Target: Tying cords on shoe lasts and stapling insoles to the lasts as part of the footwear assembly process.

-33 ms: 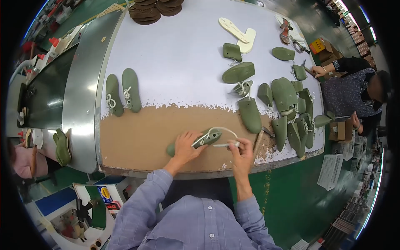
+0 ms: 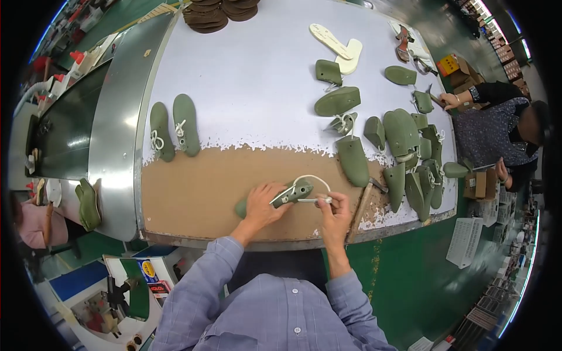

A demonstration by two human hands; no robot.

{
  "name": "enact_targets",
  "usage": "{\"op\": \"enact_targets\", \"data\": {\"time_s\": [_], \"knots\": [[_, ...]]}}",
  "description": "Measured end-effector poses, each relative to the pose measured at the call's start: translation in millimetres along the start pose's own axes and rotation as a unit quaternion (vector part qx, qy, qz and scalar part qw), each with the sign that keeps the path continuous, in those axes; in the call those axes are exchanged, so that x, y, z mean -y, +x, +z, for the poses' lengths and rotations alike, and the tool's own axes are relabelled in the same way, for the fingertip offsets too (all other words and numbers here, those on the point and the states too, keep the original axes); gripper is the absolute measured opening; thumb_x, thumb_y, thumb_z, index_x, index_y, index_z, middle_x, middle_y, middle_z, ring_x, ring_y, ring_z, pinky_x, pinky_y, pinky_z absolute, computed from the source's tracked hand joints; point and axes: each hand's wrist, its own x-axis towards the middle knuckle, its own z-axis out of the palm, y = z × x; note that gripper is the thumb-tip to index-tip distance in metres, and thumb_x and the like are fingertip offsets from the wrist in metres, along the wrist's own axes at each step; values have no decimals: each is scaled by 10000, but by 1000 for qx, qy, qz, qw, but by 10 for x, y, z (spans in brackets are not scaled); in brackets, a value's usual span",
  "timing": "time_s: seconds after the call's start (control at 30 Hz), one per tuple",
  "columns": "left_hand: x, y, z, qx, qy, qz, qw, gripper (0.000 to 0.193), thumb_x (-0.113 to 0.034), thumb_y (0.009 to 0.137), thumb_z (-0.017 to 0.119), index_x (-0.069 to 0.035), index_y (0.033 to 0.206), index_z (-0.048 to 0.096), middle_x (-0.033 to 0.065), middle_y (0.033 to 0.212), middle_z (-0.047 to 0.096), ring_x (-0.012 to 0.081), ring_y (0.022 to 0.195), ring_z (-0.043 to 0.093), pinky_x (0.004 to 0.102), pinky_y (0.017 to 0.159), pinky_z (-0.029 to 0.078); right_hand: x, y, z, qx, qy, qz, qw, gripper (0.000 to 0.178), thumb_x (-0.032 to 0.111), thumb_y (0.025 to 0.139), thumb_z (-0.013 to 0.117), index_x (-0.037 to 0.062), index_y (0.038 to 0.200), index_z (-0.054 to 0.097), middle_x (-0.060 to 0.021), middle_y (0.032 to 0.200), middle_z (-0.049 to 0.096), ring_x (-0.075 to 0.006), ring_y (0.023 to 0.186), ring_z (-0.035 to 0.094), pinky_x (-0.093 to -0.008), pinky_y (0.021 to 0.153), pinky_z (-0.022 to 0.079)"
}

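Our right hand [image 2: 334, 213] has shifted slightly left, pinching the white cord [image 2: 308, 200]; our left hand [image 2: 262, 205] clasps the green last [image 2: 287, 197] on the brown surface [image 2: 193, 199]. We judge its cord untied; two farther lasts [image 2: 184, 109] look knotted.

Stacked brown pieces [image 2: 205, 22] lie at the far edge of the bench [image 2: 252, 88]. Two cream insoles [image 2: 331, 41] overlap farther right. A wooden-handled hammer [image 2: 360, 212] lies nearer. Beyond the right end are a co-worker [image 2: 489, 133] and a white crate [image 2: 464, 243].

This is a shoemaking workshop, as green lasts [image 2: 353, 162], pale insoles [image 2: 329, 40] and a hammer [image 2: 360, 212] on the worktable [image 2: 246, 88] show.
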Motion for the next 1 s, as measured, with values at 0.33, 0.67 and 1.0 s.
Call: {"op": "enact_targets", "data": {"time_s": [0.33, 0.67, 1.0], "knots": [[11, -38, -39, 5, 5, 4, 1000, 423, -246, 696, 755, -126, 1072, 602, 32, 1091, 636, 262, 1096, 555, 415, 891, 426, -116, 44, 217, 92, -246, -138, 955, 165, -13, 870, 630, -17, 1004, 533, -135, 912, 690, -169, 842, 676, -284, 731, 543], [-9, -9, -45, 12, 8, 25, 1000, 404, -255, 713, 744, -124, 1071, 610, 35, 1035, 637, 249, 975, 583, 394, 817, 442, -53, 260, 301, 91, -211, -31, 973, 161, -9, 870, 633, -49, 966, 511, -163, 836, 677, -163, 783, 679, -279, 662, 541], [88, -32, -91, 51, 23, 51, 997, 425, -260, 702, 743, -122, 1081, 610, 24, 1021, 629, 230, 970, 564, 387, 810, 433, -32, 492, 23, 196, -280, 69, 937, 110, 91, 899, 610, -4, 954, 617, -100, 855, 685, -150, 710, 654, -281, 611, 516]]}}
